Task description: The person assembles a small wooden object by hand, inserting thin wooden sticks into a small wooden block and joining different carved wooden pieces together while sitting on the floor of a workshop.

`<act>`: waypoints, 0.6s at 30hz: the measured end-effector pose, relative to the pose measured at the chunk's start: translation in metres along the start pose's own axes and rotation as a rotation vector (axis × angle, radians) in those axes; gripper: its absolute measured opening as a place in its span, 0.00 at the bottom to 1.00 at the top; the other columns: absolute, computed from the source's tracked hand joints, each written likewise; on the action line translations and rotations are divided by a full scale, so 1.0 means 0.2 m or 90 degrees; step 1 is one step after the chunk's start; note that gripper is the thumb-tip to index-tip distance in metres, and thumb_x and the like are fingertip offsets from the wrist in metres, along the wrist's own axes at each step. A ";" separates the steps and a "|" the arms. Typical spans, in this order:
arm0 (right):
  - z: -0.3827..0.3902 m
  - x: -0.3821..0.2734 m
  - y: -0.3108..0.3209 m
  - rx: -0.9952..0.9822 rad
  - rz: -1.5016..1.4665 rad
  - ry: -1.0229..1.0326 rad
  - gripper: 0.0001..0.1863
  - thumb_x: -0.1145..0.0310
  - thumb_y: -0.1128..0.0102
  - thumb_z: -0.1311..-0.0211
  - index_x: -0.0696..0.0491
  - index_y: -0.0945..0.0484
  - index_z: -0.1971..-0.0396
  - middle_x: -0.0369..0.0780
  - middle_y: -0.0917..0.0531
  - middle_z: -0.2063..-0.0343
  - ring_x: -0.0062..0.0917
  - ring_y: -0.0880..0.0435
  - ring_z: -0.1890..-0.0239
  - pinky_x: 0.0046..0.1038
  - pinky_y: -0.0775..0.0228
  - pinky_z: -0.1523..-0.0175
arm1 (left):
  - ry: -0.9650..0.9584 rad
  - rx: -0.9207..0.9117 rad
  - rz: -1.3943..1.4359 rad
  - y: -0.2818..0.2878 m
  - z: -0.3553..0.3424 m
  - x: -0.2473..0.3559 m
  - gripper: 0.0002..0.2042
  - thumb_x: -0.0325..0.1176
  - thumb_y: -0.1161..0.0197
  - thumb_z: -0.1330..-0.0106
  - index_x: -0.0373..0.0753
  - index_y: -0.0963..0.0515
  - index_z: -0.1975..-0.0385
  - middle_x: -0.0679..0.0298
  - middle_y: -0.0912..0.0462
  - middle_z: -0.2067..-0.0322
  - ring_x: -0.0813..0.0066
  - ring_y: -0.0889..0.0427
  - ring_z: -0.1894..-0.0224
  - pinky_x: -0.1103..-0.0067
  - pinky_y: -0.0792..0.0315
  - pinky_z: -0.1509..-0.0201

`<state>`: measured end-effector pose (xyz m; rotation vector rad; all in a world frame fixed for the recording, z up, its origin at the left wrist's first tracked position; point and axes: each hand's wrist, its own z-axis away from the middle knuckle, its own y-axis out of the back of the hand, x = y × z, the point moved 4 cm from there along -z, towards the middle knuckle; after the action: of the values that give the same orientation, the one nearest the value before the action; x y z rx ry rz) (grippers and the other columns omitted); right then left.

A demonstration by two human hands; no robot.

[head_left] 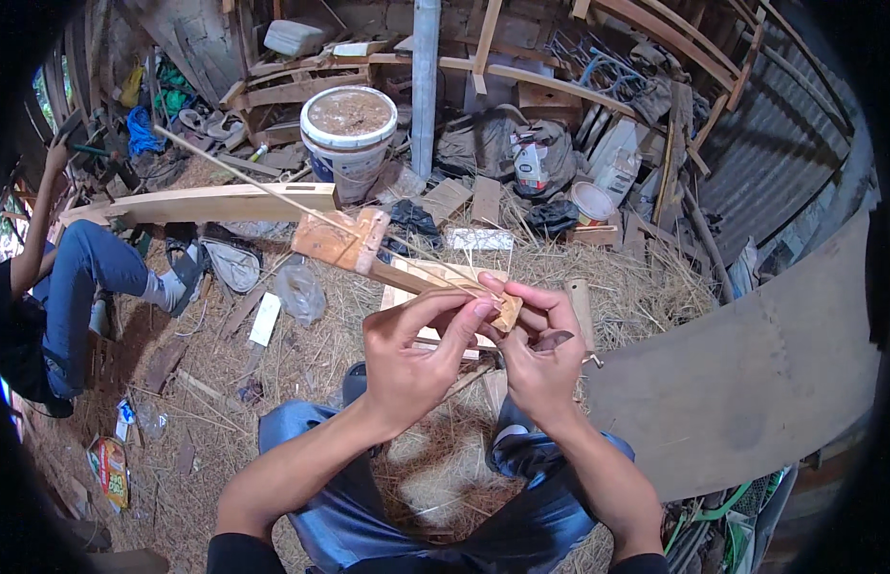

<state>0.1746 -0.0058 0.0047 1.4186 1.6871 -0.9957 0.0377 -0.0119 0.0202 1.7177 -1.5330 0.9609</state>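
My left hand (414, 356) and my right hand (542, 362) meet in front of me, both closed at one end of a wooden tool (399, 275). It is a narrow bar with a wide orange-brown wooden block (338, 239) at its far left end. My left thumb and fingers pinch the near end from the left. From the right, my right fingers wrap round the same end, where a small pale wooden tip (507, 312) shows. A long thin stick (244, 178) runs from beyond the block toward my hands. Exactly how it joins the tool is hidden by my fingers.
Beneath my hands lies a pale board (397, 295). Behind stand a white bucket (351, 158), a pole (425, 86) and a long plank (206, 203). A grey sheet (732, 373) rises at right. On the left, a person (91, 277) sits with one hand on a tool.
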 end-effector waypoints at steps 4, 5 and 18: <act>0.01 -0.01 0.01 -0.014 0.071 0.047 0.15 0.88 0.50 0.43 0.65 0.36 0.55 0.52 0.24 0.51 0.32 0.20 0.53 0.26 0.24 0.50 | 0.003 0.002 -0.006 -0.01 0.00 0.02 0.05 0.24 0.35 0.43 0.30 0.19 0.69 0.58 0.16 0.73 0.78 0.17 0.73 0.84 0.25 0.71; 0.01 -0.02 0.00 -0.014 0.072 0.060 0.15 0.88 0.50 0.43 0.65 0.36 0.55 0.52 0.24 0.52 0.32 0.20 0.53 0.25 0.24 0.50 | -0.005 -0.002 -0.026 0.00 0.00 0.02 0.05 0.24 0.35 0.43 0.30 0.19 0.69 0.58 0.16 0.73 0.78 0.17 0.73 0.84 0.25 0.71; 0.01 -0.02 0.01 -0.017 0.083 0.050 0.16 0.88 0.50 0.43 0.65 0.35 0.55 0.51 0.23 0.52 0.31 0.19 0.53 0.25 0.25 0.52 | 0.044 -0.012 0.047 -0.01 0.01 0.00 0.06 0.25 0.37 0.40 0.29 0.20 0.66 0.60 0.16 0.73 0.79 0.17 0.73 0.84 0.24 0.71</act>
<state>0.1768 -0.0084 0.0069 1.5464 1.6355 -0.8521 0.0394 -0.0126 0.0190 1.6069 -1.5655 1.0295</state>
